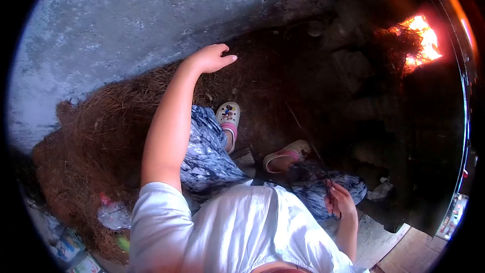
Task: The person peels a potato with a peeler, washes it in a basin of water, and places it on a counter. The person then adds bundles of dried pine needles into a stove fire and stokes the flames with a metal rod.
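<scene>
My left hand (pixel 213 58) reaches forward over dry straw (pixel 166 78) near the grey wall, with thumb and fingers apart and nothing seen in them. Beside my right knee, my right hand (pixel 341 200) has its fingers closed round a thin dark rod (pixel 314 147). The rod slants forward and left past my shoe; its far end fades into the dark ground, and its exact kind is unclear. A fire (pixel 424 40) burns brightly at the upper right, with dark straw-like fuel (pixel 404 40) against the flames, well away from both hands.
A heap of brown straw (pixel 86 156) lies along the wall (pixel 136 25) on the left. Near it sits a clear plastic bag (pixel 113 215). My pale clogs (pixel 228 113) rest on the dark floor. Right of my knee lies a crumpled pale scrap (pixel 380 190).
</scene>
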A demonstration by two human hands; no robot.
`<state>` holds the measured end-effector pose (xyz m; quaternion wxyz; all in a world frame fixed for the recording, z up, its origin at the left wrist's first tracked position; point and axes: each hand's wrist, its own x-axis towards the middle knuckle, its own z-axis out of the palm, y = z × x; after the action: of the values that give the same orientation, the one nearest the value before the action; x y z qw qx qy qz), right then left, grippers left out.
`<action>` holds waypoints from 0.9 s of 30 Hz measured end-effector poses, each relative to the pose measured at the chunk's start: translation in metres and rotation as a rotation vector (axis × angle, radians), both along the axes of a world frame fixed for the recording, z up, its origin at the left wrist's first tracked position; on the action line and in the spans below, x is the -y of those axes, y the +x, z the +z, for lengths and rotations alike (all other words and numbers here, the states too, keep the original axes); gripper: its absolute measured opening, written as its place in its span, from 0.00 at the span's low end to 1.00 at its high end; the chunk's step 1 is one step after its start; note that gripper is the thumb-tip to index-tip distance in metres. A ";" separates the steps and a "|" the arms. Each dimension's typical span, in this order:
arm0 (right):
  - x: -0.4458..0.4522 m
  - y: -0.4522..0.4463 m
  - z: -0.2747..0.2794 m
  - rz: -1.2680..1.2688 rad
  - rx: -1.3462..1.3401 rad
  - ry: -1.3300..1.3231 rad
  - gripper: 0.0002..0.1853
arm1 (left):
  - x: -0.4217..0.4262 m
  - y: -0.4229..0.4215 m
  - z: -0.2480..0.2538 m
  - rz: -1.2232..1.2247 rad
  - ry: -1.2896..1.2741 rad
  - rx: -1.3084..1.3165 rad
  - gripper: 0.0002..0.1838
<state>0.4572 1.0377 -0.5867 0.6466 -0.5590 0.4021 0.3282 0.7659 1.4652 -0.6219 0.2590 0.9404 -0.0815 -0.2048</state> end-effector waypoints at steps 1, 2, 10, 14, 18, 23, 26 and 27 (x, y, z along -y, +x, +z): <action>0.002 -0.005 0.004 -0.052 -0.033 -0.023 0.18 | 0.000 0.000 -0.001 0.002 -0.012 -0.006 0.31; 0.000 -0.004 0.004 -0.057 -0.032 -0.025 0.18 | -0.001 0.000 -0.001 0.002 -0.024 -0.012 0.31; -0.098 0.104 -0.066 0.186 0.230 0.040 0.14 | -0.001 0.001 -0.012 -0.007 0.064 -0.009 0.30; -0.092 0.102 -0.094 0.260 0.255 0.073 0.15 | -0.004 0.001 -0.009 0.006 0.082 -0.032 0.30; -0.031 0.042 -0.042 0.126 0.075 -0.046 0.16 | 0.002 -0.007 -0.001 0.007 0.018 0.018 0.30; 0.023 -0.018 0.006 0.084 -0.046 -0.098 0.16 | 0.004 -0.006 0.007 0.017 0.013 0.060 0.30; 0.011 -0.003 0.017 0.210 0.035 -0.158 0.17 | 0.006 -0.008 0.018 0.038 0.030 -0.022 0.31; 0.008 0.007 0.010 0.216 0.111 -0.104 0.16 | 0.007 -0.007 0.014 0.035 0.029 -0.018 0.31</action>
<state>0.4640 1.0294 -0.5768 0.5990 -0.6491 0.3195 0.3432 0.7588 1.4587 -0.6076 0.2497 0.9434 -0.0600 -0.2097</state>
